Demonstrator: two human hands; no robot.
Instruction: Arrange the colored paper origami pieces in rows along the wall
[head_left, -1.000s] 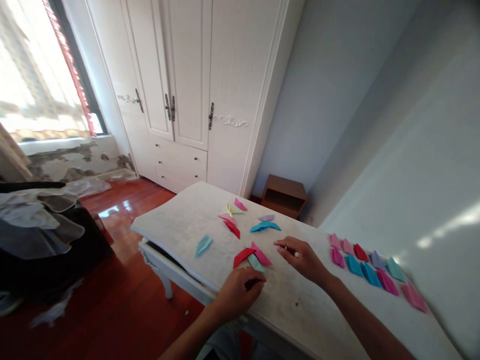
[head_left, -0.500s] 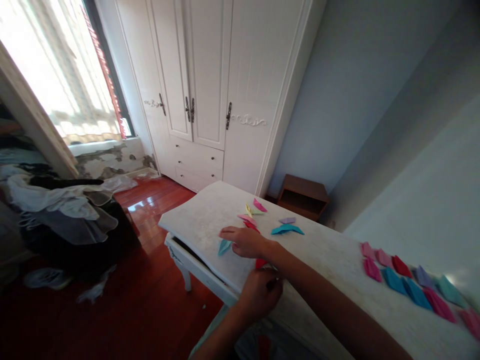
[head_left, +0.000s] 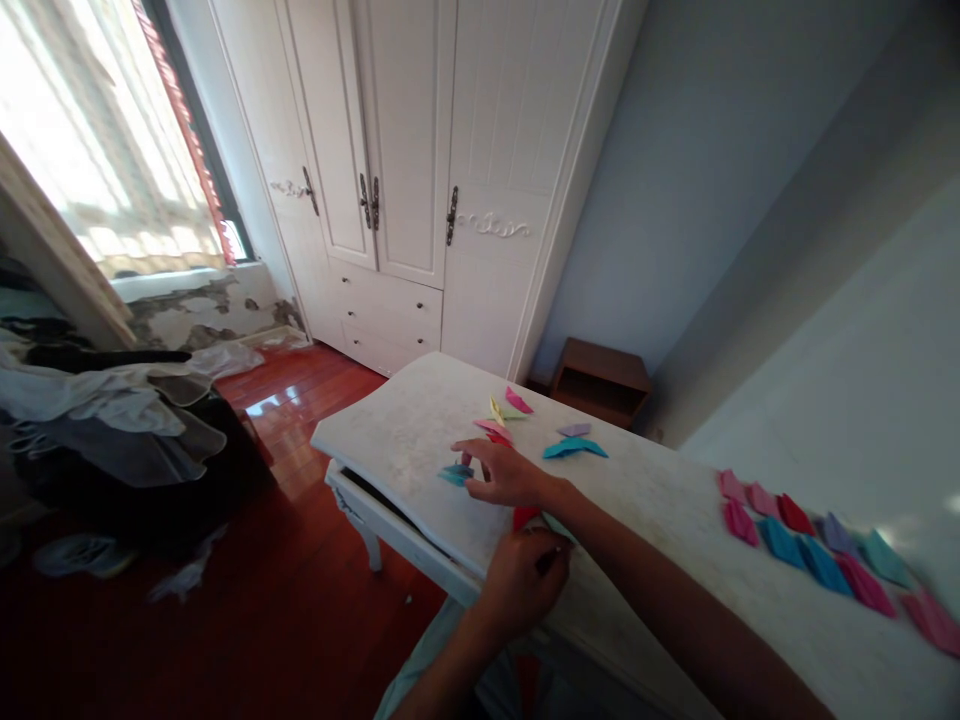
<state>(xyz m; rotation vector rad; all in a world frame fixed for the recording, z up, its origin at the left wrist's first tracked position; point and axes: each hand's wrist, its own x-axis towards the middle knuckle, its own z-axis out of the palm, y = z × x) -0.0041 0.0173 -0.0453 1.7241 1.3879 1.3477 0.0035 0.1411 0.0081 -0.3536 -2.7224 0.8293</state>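
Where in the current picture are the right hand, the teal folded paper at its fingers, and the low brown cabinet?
Right hand [head_left: 512, 478]: head view, back of the hand.
Teal folded paper [head_left: 451, 476]: head view, its left part.
Brown cabinet [head_left: 606, 362]: head view, top panel.

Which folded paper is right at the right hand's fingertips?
The teal one, by the thumb and forefinger of the right hand. The red one sits behind the knuckles; the brighter blue one is farther off.
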